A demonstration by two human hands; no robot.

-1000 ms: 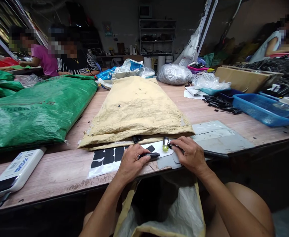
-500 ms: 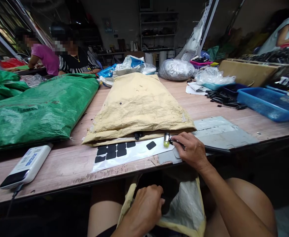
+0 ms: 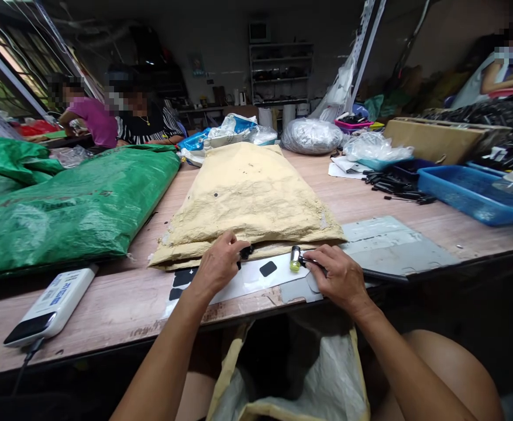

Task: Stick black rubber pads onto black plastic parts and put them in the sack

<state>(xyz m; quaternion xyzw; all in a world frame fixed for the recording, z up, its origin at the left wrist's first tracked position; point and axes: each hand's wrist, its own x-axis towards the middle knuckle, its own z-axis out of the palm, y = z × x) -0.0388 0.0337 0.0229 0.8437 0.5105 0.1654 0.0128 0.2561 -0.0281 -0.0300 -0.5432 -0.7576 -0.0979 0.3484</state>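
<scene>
My left hand (image 3: 221, 258) is at the front opening of the yellow sack (image 3: 251, 193), its fingers closed on a small black part (image 3: 246, 252) there. In my right hand (image 3: 337, 273) is the black handle of a small hammer, whose metal and yellow-green head (image 3: 295, 259) rests over the white strip. One black rounded square (image 3: 268, 269) lies on that white strip (image 3: 250, 282) between my hands. More black squares (image 3: 182, 278) sit at the strip's left end, partly hidden by my left forearm.
A green sack (image 3: 81, 204) and a white power bank (image 3: 50, 304) lie left. Right are a grey board (image 3: 396, 245), a blue tray (image 3: 467, 193) and black parts (image 3: 396, 184). An open sack (image 3: 335, 374) is between my knees. Several people sit farther off.
My left hand has moved up from above the open sack in my lap to the yellow sack's opening and taken hold of a black part. My right hand still holds the hammer in place.
</scene>
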